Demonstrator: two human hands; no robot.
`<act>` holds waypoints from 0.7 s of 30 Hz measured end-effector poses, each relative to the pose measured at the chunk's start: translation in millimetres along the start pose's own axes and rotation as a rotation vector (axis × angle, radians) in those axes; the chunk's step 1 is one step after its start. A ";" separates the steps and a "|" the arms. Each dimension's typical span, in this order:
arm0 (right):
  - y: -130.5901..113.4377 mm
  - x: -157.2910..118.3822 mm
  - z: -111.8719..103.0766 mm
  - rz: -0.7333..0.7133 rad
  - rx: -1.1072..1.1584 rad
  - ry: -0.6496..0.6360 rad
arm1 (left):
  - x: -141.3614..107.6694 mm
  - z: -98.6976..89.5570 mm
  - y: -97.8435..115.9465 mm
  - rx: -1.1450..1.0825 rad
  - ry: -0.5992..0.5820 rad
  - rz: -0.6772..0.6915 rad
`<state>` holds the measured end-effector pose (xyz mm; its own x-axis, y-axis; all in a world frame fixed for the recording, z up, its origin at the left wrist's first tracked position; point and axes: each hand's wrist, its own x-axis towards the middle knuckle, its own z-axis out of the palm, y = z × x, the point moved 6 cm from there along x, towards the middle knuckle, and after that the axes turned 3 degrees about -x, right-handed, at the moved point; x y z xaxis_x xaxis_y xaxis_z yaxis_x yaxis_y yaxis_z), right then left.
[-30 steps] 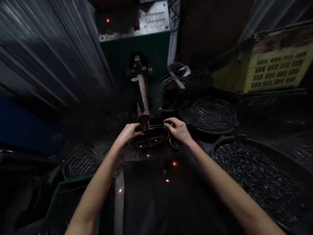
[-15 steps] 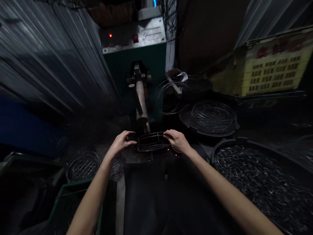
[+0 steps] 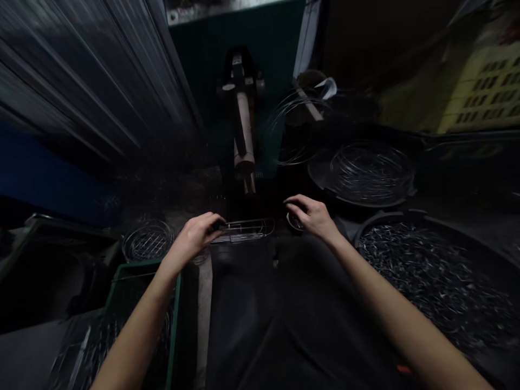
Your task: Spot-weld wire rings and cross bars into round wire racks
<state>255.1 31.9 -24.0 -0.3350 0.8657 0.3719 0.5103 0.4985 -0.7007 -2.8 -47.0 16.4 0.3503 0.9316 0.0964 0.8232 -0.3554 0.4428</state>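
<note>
My left hand is closed on one end of a shallow, rounded wire frame, which stretches rightward from the fingertips. My right hand is apart from the frame, its fingers curved and a gap between thumb and forefinger. Just under those fingers lies a small round metal-rimmed thing, partly hidden and too dark to name. Beyond both hands, the cylindrical arm of a green machine points down toward me, its lower tip above and behind the wire frame.
To the right are a wide tub of small metal pieces and a dark pan with coiled wire. A yellow crate stands behind them. At left are a green crate and round wire racks. Dark cloth covers my lap.
My right hand has let go of the wire frame and moved right. My left hand has taken hold of its left end, and the frame sits lower. The view has tilted down.
</note>
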 end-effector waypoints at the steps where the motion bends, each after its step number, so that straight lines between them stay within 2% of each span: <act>1: 9.0 -6.5 1.6 0.025 -0.013 -0.032 | -12.0 -1.8 -2.0 -0.002 0.000 -0.010; 4: 28.1 -26.7 22.0 0.043 -0.016 -0.148 | -42.2 -1.3 -5.1 -0.002 -0.006 -0.056; 6: 32.5 -37.1 41.6 0.026 -0.005 -0.210 | -55.3 1.6 -4.7 -0.016 -0.016 -0.088; 9: 32.0 -46.2 67.8 0.002 0.011 -0.281 | -65.7 4.1 -2.6 -0.044 -0.021 -0.124; 11: 31.8 -48.3 76.7 0.018 0.008 -0.286 | -69.1 4.3 -2.0 -0.053 -0.025 -0.139; 17: 30.3 -48.0 65.9 0.078 -0.019 -0.206 | -74.4 4.9 -5.1 -0.062 -0.023 -0.150; 21: 35.8 -52.8 66.6 0.078 -0.009 -0.269 | -74.8 6.0 -5.9 -0.061 -0.019 -0.143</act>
<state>238.3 1.1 -109.2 -0.4921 0.8591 0.1409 0.5494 0.4320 -0.7152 -31.1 -115.1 1.2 0.2405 0.9706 0.0122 0.8367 -0.2136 0.5044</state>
